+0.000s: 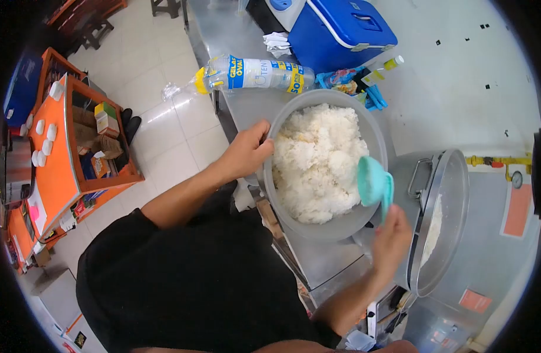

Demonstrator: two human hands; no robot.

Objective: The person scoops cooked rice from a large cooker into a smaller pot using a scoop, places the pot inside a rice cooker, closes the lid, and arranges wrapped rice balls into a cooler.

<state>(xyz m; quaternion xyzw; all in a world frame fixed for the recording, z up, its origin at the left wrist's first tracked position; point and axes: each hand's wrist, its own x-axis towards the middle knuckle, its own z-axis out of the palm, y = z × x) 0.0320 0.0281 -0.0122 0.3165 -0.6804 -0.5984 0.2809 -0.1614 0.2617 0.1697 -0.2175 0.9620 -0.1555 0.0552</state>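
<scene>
Turquoise scoop (372, 181): over the right side of the grey basin (317, 232), its cup toward the rice (320, 159), its handle toward the right hand (392, 238).
Long axis: from the right hand up the picture, leaning slightly left to the cup; the handle end points down.
Cup opening: direction and contents cannot be told.
Right fingers: closed around the handle's lower end; blurred, exact placement unclear.
Left hand (247, 152): at the basin's left rim, fingers curled and pinching the edge.
Grey basin: on the metal tabletop (247, 109), heaped with white rice.
Metal pot (453, 259): just right of the basin, with white food visible inside.
Plastic-wrapped sleeve (253, 73): lying above the basin, beside the blue cooler (335, 41).
</scene>
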